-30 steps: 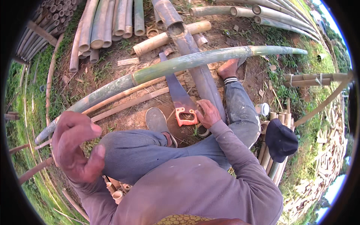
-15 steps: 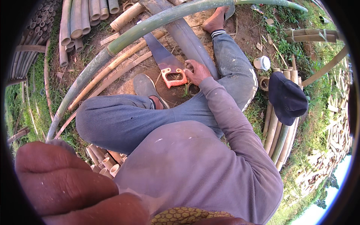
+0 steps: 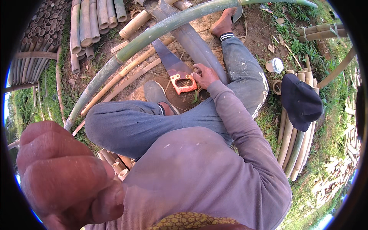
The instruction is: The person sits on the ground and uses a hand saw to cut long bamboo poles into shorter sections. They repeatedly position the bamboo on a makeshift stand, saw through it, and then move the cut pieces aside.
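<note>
My left hand [image 3: 67, 174] fills the lower left, very close to the camera, fingers curled together with nothing seen in them. My right hand [image 3: 205, 74] rests on the ground with its fingers touching the orange handle of a hand saw [image 3: 174, 69], which lies flat on the dirt. A long green bamboo pole [image 3: 153, 34] arcs across above the saw. A dark split bamboo slab [image 3: 195, 38] lies beside the saw blade. I sit on the ground, left knee [image 3: 111, 122] bent, right leg [image 3: 245, 73] stretched out.
Cut bamboo poles are stacked at the top left [image 3: 88, 23] and lie bundled at the right [image 3: 295, 145]. A dark cap [image 3: 301, 101] rests on the right bundle. A small white cup [image 3: 274, 65] sits on the grass. Short bamboo offcuts [image 3: 115, 165] lie under my left knee.
My left hand has risen toward the camera and now looms large at the lower left. My right hand stays at the saw handle. The view has tilted down.
</note>
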### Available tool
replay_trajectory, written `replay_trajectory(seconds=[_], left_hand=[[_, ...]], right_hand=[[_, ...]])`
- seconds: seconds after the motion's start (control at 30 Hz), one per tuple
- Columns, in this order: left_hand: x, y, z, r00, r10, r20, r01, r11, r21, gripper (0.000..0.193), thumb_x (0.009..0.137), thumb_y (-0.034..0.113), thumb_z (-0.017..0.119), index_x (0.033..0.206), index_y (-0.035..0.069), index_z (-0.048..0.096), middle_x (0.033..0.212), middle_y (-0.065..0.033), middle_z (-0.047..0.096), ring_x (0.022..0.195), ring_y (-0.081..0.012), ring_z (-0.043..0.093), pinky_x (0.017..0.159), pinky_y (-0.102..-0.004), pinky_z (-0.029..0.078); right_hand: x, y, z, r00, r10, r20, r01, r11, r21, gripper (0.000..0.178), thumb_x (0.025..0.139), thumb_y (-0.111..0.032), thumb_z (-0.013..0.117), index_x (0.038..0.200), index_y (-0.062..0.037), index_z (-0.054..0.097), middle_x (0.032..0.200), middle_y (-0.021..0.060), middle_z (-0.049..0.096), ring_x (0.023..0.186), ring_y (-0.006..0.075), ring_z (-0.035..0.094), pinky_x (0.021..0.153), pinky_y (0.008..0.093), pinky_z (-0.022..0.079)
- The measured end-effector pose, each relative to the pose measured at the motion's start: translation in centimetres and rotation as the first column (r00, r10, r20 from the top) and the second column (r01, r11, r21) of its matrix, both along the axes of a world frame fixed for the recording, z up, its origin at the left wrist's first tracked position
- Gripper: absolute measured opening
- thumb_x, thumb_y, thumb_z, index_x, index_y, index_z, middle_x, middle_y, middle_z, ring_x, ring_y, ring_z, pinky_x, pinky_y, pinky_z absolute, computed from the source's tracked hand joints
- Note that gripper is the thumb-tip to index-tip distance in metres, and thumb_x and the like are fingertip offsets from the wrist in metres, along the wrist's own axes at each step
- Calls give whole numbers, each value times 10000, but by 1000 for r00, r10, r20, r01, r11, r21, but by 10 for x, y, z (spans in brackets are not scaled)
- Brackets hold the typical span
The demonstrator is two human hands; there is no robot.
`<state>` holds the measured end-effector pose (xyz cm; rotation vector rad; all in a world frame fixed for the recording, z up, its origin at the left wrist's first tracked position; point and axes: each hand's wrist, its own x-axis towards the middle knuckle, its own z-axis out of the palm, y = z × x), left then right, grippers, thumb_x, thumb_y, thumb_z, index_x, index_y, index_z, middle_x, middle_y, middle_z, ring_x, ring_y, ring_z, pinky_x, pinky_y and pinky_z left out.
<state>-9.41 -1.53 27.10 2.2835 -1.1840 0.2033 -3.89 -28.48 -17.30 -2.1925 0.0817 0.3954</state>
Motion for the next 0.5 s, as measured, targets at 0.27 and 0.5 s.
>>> replay_trajectory(seconds=[0.27, 0.5], left_hand=[[-10, -8, 41, 999, -8, 52, -15, 899, 437, 443, 822, 87, 721, 1239, 174, 598, 854, -65, 533, 591, -171, 422, 555, -377, 341], [-19, -25, 37, 997, -70, 19, 59, 934, 353, 418, 814, 69, 718, 1210, 135, 602, 844, -79, 528, 614, -180, 431, 564, -371, 347]], right_hand=[[-2, 3, 7, 1000, 13, 3, -13, 1000, -6, 509, 932, -270, 752, 1363, -31, 623, 1052, 149, 765, 948, 255, 737, 873, 385, 580], [0, 1, -7, 1000, -4, -16, 5, 999, 52, 505, 918, -284, 765, 1351, -58, 637, 1059, 144, 766, 993, 299, 733, 894, 411, 572]])
